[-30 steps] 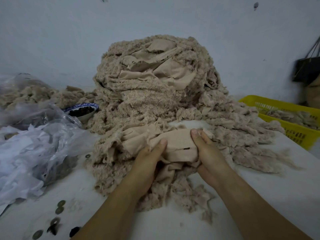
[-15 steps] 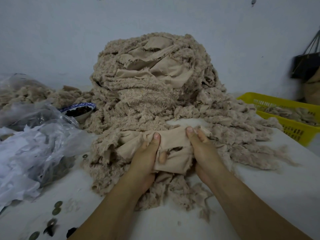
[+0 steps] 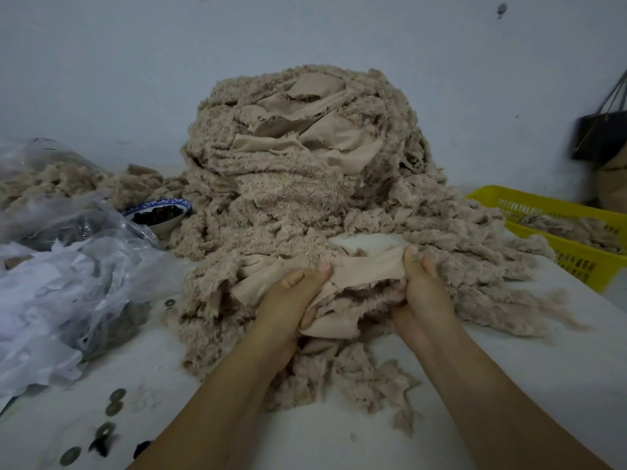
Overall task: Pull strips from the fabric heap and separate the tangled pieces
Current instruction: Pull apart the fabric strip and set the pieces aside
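Observation:
A tall heap of beige fleece strips (image 3: 298,171) rises at the middle of the white table, with tangled pieces spilling toward me. At its near foot lies a smooth beige strip (image 3: 366,269), stretched between my hands. My left hand (image 3: 291,300) grips its left end, thumb on top, fingers curled under. My right hand (image 3: 420,293) pinches the right end with thumb and fingers. More strips hang below my hands and hide my fingertips.
A crumpled clear plastic bag (image 3: 68,266) lies at the left, beside a blue-rimmed bowl (image 3: 159,212) of dark bits. Coin-like discs (image 3: 115,401) dot the near left of the table (image 3: 543,368). A yellow basket (image 3: 556,232) with fleece stands at the right.
My hands have drawn apart, and the smooth strip between them is now stretched narrower and flatter. The slit seen earlier in the strip has gone from view.

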Motion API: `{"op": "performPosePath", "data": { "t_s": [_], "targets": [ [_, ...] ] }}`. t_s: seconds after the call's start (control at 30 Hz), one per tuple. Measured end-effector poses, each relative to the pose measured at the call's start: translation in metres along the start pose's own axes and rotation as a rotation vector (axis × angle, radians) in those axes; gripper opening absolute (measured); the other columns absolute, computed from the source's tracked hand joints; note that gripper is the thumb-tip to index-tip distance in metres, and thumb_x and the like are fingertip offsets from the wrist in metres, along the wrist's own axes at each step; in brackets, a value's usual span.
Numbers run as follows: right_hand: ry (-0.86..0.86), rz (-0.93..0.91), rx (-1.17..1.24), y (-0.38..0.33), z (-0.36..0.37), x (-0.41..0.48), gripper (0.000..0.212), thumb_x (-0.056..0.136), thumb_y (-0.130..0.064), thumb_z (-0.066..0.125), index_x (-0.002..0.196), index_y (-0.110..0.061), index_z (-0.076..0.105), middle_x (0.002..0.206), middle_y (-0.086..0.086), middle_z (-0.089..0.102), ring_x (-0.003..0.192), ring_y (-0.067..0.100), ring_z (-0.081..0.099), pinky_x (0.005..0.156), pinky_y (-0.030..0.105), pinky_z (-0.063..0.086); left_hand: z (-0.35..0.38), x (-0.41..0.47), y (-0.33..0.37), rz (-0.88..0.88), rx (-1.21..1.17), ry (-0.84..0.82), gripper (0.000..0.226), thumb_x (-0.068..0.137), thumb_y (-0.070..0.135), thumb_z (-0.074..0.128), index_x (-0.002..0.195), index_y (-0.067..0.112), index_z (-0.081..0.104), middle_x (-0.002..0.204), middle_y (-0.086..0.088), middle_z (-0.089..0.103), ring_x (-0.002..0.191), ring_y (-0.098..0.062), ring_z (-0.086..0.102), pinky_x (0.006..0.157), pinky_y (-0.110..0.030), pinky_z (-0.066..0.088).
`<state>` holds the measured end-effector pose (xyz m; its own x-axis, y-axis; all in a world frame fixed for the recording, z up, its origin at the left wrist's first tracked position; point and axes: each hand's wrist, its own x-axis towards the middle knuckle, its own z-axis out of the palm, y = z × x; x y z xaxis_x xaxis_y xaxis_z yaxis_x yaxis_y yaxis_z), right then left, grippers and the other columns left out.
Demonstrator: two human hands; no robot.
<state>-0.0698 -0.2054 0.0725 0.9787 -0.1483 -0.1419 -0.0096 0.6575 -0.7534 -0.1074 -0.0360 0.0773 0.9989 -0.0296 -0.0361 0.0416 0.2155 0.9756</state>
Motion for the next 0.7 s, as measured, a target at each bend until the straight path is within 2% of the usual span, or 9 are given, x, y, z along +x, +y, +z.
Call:
{"op": "performPosePath", "data": {
  "t_s": [0.03,0.07,0.13,0.23,0.3,0.4,0.53,0.63,0.7],
  "targets": [
    [-0.003,-0.007,-0.024,0.001,0.0,0.0,0.029,0.104,-0.033,0.049,0.125,-0.014,0.053,0.062,-0.006,0.059,0.043,0.002,0.052,0.039,0.017,0.041,-0.001,0.0,0.001,-0.01,-0.021,0.006,0.034,0.075,0.045,0.075,0.063,0.017,0.059,0.044,0.002,0.042,0.038,-0.009,0.031,0.041,-0.021,0.025],
    [-0.003,-0.011,-0.046,0.001,0.0,0.001,0.028,0.104,-0.034,0.049,0.124,-0.015,0.052,0.061,-0.008,0.054,0.036,0.0,0.047,0.035,0.015,0.038,-0.001,0.001,0.002,-0.021,-0.042,0.012,0.033,0.075,0.043,0.076,0.073,0.013,0.062,0.05,0.001,0.046,0.042,-0.01,0.033,0.044,-0.023,0.025],
    [-0.002,-0.012,-0.08,0.001,0.001,0.0,0.034,0.104,-0.036,0.048,0.133,-0.02,0.049,0.072,-0.007,0.051,0.033,-0.002,0.049,0.033,0.014,0.037,-0.003,0.002,0.004,-0.035,-0.106,0.005,0.039,0.077,0.041,0.074,0.096,0.009,0.065,0.056,0.0,0.049,0.045,-0.011,0.034,0.046,-0.024,0.024],
    [0.003,-0.011,-0.109,0.003,0.004,-0.003,0.038,0.104,-0.036,0.048,0.138,-0.018,0.051,0.075,-0.007,0.053,0.034,-0.004,0.049,0.033,0.014,0.038,-0.004,0.002,0.007,-0.051,-0.226,-0.047,0.037,0.075,0.04,0.07,0.094,0.008,0.075,0.037,0.006,0.039,0.029,-0.004,0.024,0.036,-0.017,0.022],
    [0.004,0.0,-0.134,0.001,0.006,-0.005,0.035,0.104,-0.039,0.048,0.134,-0.023,0.055,0.086,-0.005,0.06,0.044,-0.002,0.055,0.04,0.018,0.044,-0.003,0.0,0.009,-0.074,-0.307,-0.056,0.029,0.072,0.037,0.071,0.084,0.012,0.079,0.036,0.007,0.038,0.026,-0.004,0.024,0.033,-0.014,0.024],
    [0.009,0.016,-0.15,-0.002,0.008,-0.006,0.022,0.102,-0.043,0.05,0.118,-0.034,0.06,0.112,-0.001,0.065,0.081,0.013,0.061,0.064,0.028,0.048,-0.001,-0.002,0.01,-0.107,-0.394,-0.052,0.024,0.072,0.033,0.071,0.082,0.012,0.076,0.035,0.007,0.041,0.024,-0.005,0.026,0.034,-0.013,0.026],
    [0.03,-0.01,-0.171,-0.001,0.009,-0.009,0.014,0.103,-0.038,0.049,0.099,-0.032,0.061,0.087,-0.003,0.068,0.062,0.01,0.059,0.046,0.021,0.047,-0.003,-0.003,0.011,-0.104,-0.474,-0.075,0.03,0.065,0.032,0.08,0.084,0.011,0.069,0.042,0.002,0.048,0.03,-0.004,0.037,0.042,-0.014,0.034],
    [0.106,-0.041,0.005,-0.022,-0.012,0.002,0.015,0.106,-0.022,0.043,0.111,-0.017,0.055,0.065,0.002,0.053,0.034,0.005,0.041,0.029,0.017,0.031,-0.028,0.0,0.019,-0.058,-0.721,0.0,0.03,0.085,0.034,0.071,0.067,0.011,0.068,0.061,-0.007,0.061,0.059,-0.016,0.067,0.058,-0.027,0.058],
    [0.112,-0.083,0.04,-0.026,-0.016,0.003,0.014,0.106,-0.021,0.042,0.113,-0.016,0.054,0.064,0.001,0.049,0.031,0.004,0.034,0.027,0.016,0.025,-0.037,0.005,0.021,0.006,-0.778,0.071,0.038,0.093,0.033,0.06,0.065,0.011,0.073,0.062,-0.003,0.068,0.055,-0.013,0.069,0.05,-0.024,0.056]
  ]
}}
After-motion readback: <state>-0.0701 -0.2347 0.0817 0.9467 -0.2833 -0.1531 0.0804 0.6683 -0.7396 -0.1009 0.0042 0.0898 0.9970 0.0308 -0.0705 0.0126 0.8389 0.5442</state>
